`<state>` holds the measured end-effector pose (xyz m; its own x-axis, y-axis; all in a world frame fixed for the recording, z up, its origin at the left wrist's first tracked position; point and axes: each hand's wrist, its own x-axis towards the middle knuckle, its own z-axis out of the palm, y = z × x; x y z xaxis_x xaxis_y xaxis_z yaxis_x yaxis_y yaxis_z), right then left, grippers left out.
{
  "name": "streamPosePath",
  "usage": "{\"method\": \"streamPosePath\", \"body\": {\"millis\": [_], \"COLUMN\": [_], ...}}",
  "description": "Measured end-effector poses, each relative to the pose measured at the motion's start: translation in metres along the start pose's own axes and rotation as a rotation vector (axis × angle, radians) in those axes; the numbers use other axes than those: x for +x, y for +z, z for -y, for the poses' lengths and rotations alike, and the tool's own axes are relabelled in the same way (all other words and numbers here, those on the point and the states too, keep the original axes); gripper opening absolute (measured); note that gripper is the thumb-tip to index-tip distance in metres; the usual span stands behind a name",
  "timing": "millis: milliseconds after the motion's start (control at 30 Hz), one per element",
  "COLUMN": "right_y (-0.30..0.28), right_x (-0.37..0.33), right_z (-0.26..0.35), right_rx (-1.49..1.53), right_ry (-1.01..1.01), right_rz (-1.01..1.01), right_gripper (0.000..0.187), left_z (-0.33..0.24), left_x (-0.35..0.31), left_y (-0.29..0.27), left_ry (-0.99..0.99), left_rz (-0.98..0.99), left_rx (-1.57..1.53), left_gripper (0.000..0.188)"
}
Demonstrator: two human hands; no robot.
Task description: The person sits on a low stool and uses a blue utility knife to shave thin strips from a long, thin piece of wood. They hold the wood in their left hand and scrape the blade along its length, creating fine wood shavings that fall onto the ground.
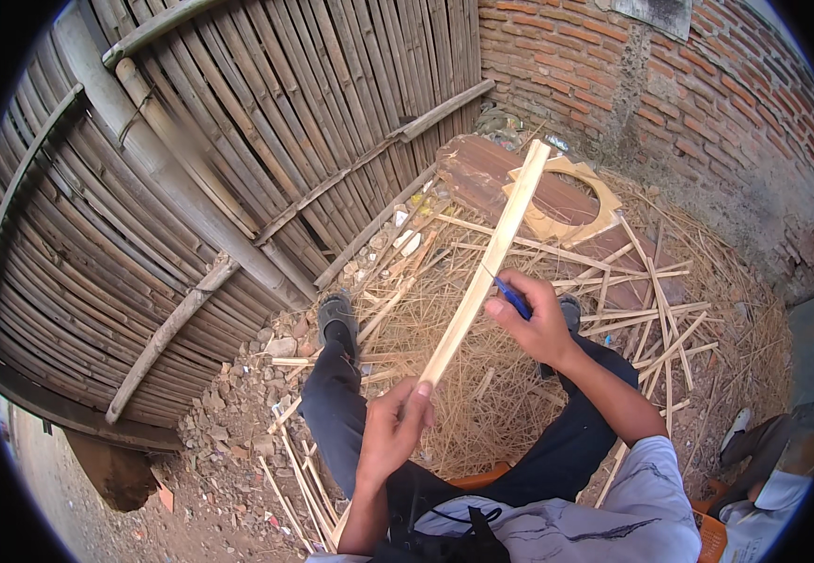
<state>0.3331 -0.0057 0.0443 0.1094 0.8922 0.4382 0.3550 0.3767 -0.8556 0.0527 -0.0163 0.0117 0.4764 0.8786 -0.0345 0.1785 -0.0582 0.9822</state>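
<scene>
A long, flat, pale strip of wood or bamboo (pixel 487 281) slants up and away over my lap. Its near end is gripped by my left hand (pixel 395 427), thumb on top and fingers wrapped round it. My right hand (pixel 537 319) is closed on a small blue-handled tool (pixel 512 296) with a thin dark tip. That tip meets the strip around its middle; whether it is a blade or a pen point is too small to tell. The strip's far end reaches above a brown board (pixel 482 178) on the ground.
Loose pale strips (pixel 660 291) lie scattered over straw and shavings (pixel 482 403). A tan sheet with a round hole (pixel 604 211) rests on the brown board. A bamboo wall (pixel 332 94) stands left, a brick wall (pixel 689 113) right. Another person's leg (pixel 754 441) shows at right.
</scene>
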Motion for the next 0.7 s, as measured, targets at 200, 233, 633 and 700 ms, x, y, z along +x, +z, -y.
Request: {"method": "streamPosePath", "body": {"millis": [200,233,633,700], "right_y": [-0.005,-0.007,0.006,0.01], "right_x": [-0.001,0.0,-0.009,-0.012], "right_z": [0.004,0.002,0.017,0.018], "right_rx": [-0.208,-0.226,-0.628,-0.653], "right_ry": [-0.12,-0.117,-0.4,-0.425], "right_rz": [-0.105,-0.109,-0.067,-0.048], "right_gripper": [0.035,0.034,0.034,0.033], "left_z": [0.001,-0.001,-0.008,-0.01], "left_x": [-0.001,-0.001,0.002,0.004], "left_y": [0.001,0.001,0.001,0.004], "left_ry": [0.001,-0.018,0.033,0.045], "left_rz": [-0.028,-0.03,-0.047,-0.073], "left_rx": [-0.026,-0.042,-0.107,-0.124], "left_gripper": [0.036,0.038,0.05,0.049]}}
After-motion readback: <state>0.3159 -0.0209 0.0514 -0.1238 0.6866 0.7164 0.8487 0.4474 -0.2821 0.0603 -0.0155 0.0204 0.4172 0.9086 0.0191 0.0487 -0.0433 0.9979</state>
